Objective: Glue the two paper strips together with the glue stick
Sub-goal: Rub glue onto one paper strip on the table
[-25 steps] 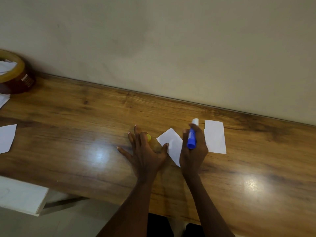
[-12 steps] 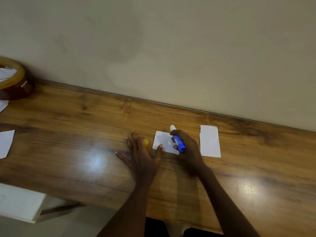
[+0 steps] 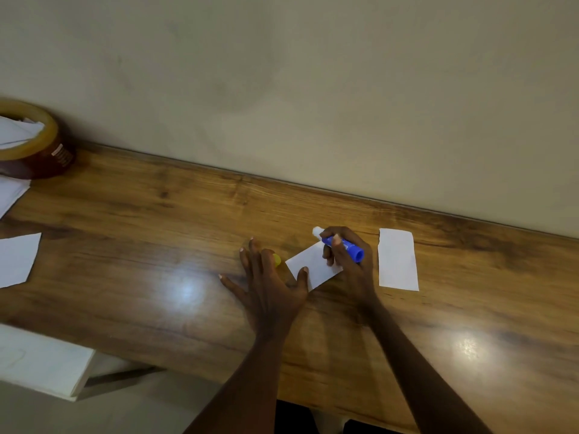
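A white paper strip (image 3: 308, 265) lies tilted on the wooden table (image 3: 156, 245) between my hands. My left hand (image 3: 266, 283) rests flat with fingers spread, its thumb pressing the strip's lower left edge. My right hand (image 3: 347, 261) grips a blue glue stick (image 3: 343, 245), tilted so its white tip (image 3: 317, 230) points up-left past the strip's far corner. A second white strip (image 3: 397, 259) lies flat to the right of my right hand. A yellow cap (image 3: 277, 260) peeks out from behind my left fingers.
A brown tape roll (image 3: 37, 151) with paper in it stands at the far left by the wall. More white paper pieces (image 3: 15, 260) lie at the left edge. A white box (image 3: 40, 361) sits below the table's front edge.
My right hand has swept the glue stick across the strip, from upright to tilted with its tip up-left. The strip has turned under my hands. My left hand stays pressing it.
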Demonstrator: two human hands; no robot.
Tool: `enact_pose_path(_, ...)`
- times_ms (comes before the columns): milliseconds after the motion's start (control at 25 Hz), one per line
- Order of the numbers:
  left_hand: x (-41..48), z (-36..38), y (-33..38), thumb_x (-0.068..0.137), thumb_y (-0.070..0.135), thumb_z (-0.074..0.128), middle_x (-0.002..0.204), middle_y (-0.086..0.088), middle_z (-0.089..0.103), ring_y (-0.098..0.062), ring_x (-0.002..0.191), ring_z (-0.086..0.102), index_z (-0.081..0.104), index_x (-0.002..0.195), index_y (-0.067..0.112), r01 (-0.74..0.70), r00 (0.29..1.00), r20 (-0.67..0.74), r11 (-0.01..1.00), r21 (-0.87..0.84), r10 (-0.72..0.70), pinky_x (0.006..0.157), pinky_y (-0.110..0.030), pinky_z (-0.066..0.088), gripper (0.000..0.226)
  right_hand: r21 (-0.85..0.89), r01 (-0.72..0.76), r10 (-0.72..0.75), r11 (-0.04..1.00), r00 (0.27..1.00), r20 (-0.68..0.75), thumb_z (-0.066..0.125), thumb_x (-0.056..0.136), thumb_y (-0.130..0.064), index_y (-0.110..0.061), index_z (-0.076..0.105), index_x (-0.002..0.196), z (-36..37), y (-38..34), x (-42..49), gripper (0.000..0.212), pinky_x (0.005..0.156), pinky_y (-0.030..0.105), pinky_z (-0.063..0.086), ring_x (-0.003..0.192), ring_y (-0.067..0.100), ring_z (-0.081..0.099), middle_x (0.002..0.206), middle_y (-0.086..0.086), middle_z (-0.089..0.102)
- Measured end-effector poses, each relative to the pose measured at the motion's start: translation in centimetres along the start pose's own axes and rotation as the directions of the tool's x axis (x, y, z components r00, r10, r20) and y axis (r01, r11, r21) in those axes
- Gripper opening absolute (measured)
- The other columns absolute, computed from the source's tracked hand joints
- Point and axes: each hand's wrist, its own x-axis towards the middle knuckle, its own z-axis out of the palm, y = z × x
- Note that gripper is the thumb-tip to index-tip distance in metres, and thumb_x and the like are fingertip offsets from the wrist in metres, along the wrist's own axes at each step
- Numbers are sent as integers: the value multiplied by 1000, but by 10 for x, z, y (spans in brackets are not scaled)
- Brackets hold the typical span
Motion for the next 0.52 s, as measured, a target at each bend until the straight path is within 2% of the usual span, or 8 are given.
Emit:
enact_pose_path(40, 0, -1, 0, 67, 50, 63, 151, -11, 24, -30, 141, 13, 39, 119, 14, 5, 1000, 3, 1000, 1, -5, 103, -58, -14, 67, 105, -55, 63, 993, 996, -67, 51, 81, -22, 4, 54, 101, 9, 4, -4, 33, 52, 7, 44, 54, 2, 54, 69, 1, 56)
enact_pose_path(120, -1, -1, 0, 67, 50, 62, 152, -10, 23, -29, 142, 11, 39, 118, 15, 0, 1000, 7, 1000, -3, 0, 104, -59, -13, 66, 54, -94, 100, 994, 988, -120, 59, 77, -19, 3, 53, 98, 18, 10, -9, 31, 57, 10, 46, 61, 6, 55, 76, 2, 56)
enact_pose_path(200, 0, 0, -1, 68, 52, 60, 152, -10, 22, -28, 142, 10, 38, 120, 15, -3, 1000, 16, 1000, -3, 3, 104, -58, -14, 67, -63, -38, 33, 997, 996, -86, 66, 74, -8, -2, 55, 86, 21, 11, -10, 17, 58, 6, 45, 62, 7, 55, 76, 2, 58)
enact_pose_path(280, 0, 0, -2, 68, 54, 59, 153, -9, 20, -28, 142, 8, 36, 122, 15, -2, 1000, 24, 1000, 10, 2, 103, -57, -16, 70, -84, -19, 16, 996, 999, -40, 66, 74, 0, -5, 57, 77, 19, 14, -11, 10, 55, 4, 44, 57, 2, 56, 65, -3, 57)
enact_pose_path(400, 0, -1, -2, 67, 52, 60, 152, -9, 21, -28, 142, 9, 35, 122, 16, -7, 1000, 26, 1000, 11, 7, 102, -57, -17, 70, -128, 7, -6, 992, 1000, 4, 67, 73, -2, -11, 58, 72, 18, 17, -11, 13, 54, 5, 43, 57, 0, 56, 63, -5, 57)
enact_pose_path(520, 1, 0, -3, 66, 49, 59, 153, -9, 20, -28, 142, 8, 34, 123, 15, -13, 999, 35, 1000, 8, 13, 102, -57, -17, 71, -177, 27, -25, 984, 1000, 11, 69, 73, -5, -3, 61, 75, 20, 17, -11, 9, 55, 4, 43, 53, 8, 52, 67, 2, 59)
